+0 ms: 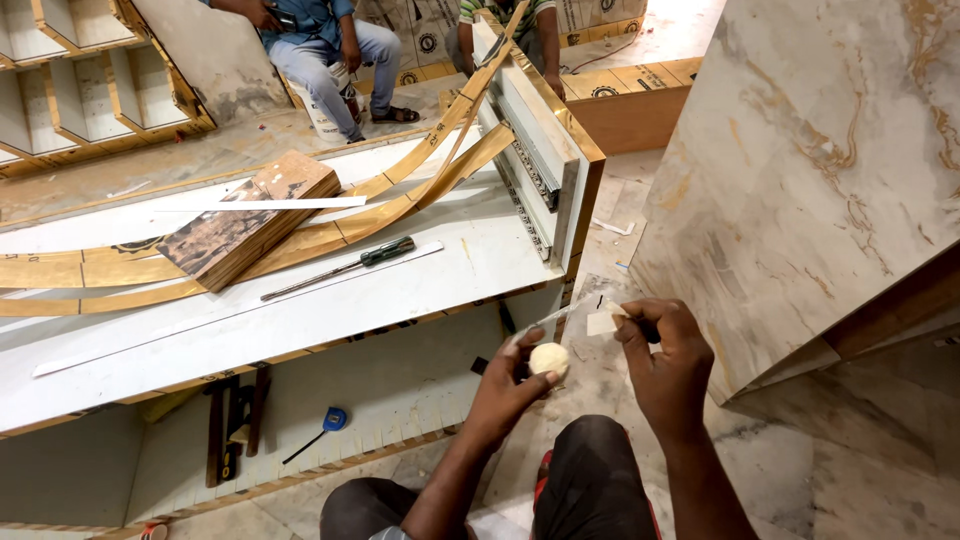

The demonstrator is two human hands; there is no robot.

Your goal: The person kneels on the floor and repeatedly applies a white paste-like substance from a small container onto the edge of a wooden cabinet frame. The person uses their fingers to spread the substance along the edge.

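Workshop floor below; left hand (515, 385) pinches a putty ball (548, 358), right hand (665, 365) grips a thin blade (560, 316). Blade tip sits beside the fingers: a slip could nick them.

A single view comes from a camera worn on the person's head, looking steeply down and forward over bent knees. The left hand (510, 385) and right hand (665, 365) sit close, low of centre. Ahead to the left lies the white panel (300, 300), farther off a seated person (325, 45); a marbled slab (820, 150) fills the right side.
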